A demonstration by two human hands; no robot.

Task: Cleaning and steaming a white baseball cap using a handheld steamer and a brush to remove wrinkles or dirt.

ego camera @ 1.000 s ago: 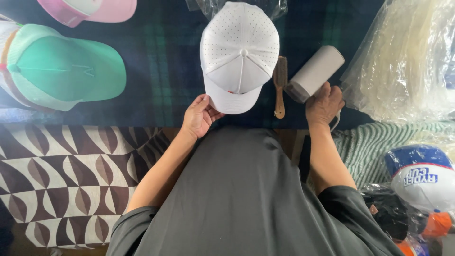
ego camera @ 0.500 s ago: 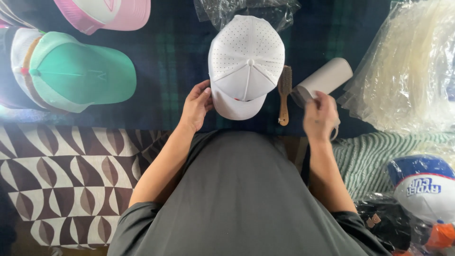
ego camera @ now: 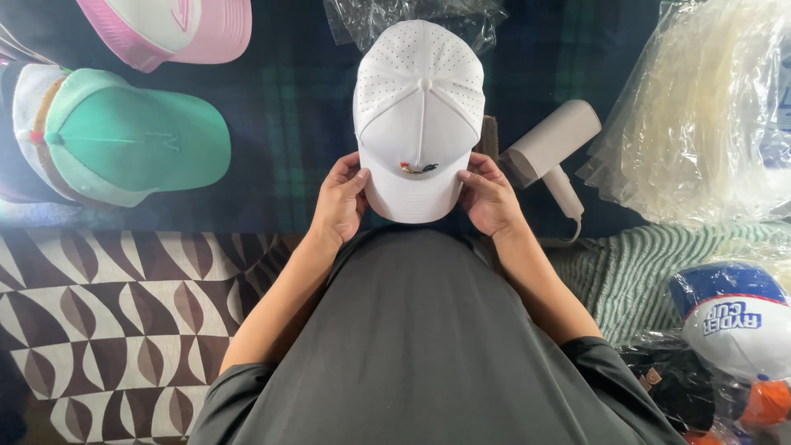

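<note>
- A white perforated baseball cap (ego camera: 418,115) with a small embroidered emblem on its front panel is held over a dark green-and-navy plaid cloth (ego camera: 288,124), its brim towards the person.
- The left hand (ego camera: 340,200) is closed on the left edge of the brim, thumb on top.
- The right hand (ego camera: 487,195) is closed on the right edge of the brim in the same way, thumb on top.
- A beige handheld appliance with a cylindrical body and a slim handle (ego camera: 550,148) is seen lying on the cloth just right of the right hand, apart from it.
- A wooden brush (ego camera: 489,136) is mostly hidden behind the cap and the right hand.
- A mint-green cap with a white mesh back (ego camera: 124,136) is placed at the far left, with a pink-and-white cap (ego camera: 177,29) above it.
- Crumpled clear plastic (ego camera: 412,15) is seen beyond the white cap's crown.
- A heap of clear plastic bags (ego camera: 700,107) is piled at the right.
- A blue-and-white cap (ego camera: 729,317) is seen at lower right.
</note>
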